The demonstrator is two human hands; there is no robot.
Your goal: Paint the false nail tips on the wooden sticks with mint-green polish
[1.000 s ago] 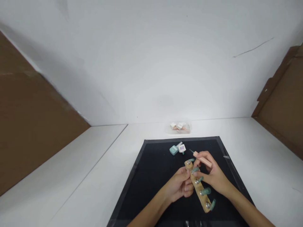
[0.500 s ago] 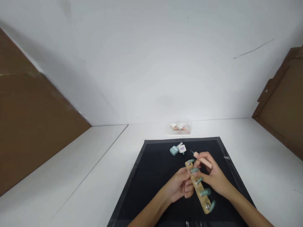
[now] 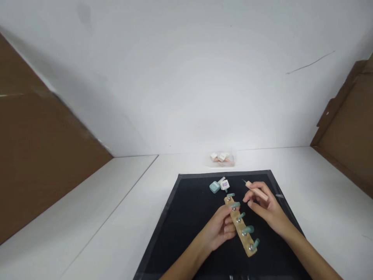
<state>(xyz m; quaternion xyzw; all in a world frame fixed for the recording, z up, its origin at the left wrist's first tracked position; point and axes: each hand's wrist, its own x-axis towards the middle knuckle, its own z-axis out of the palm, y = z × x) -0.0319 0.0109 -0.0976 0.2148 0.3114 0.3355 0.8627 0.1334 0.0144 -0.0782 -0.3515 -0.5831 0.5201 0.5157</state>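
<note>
My left hand (image 3: pixel 220 228) grips a wooden bar (image 3: pixel 240 226) from its left side, over a black mat (image 3: pixel 186 217). Several teal pegs on metal studs stick out along the bar's length. My right hand (image 3: pixel 264 208) is just right of the bar's upper half, apart from it, and holds a small pink-handled tool (image 3: pixel 256 191) with a thin metal tip pointing up and left. A teal cap (image 3: pixel 214 187) and a small white bottle (image 3: pixel 224 184) lie on the mat just beyond the bar's far end.
A clear container (image 3: pixel 222 158) with small white and pink items sits on the white table behind the mat. Brown cardboard panels stand at the far left (image 3: pixel 35 155) and far right (image 3: pixel 346 132). A white wall closes the back.
My right hand has drawn away from the bar to the right, taking the pink tool with it. The bar has shifted slightly left and up in my left hand.
</note>
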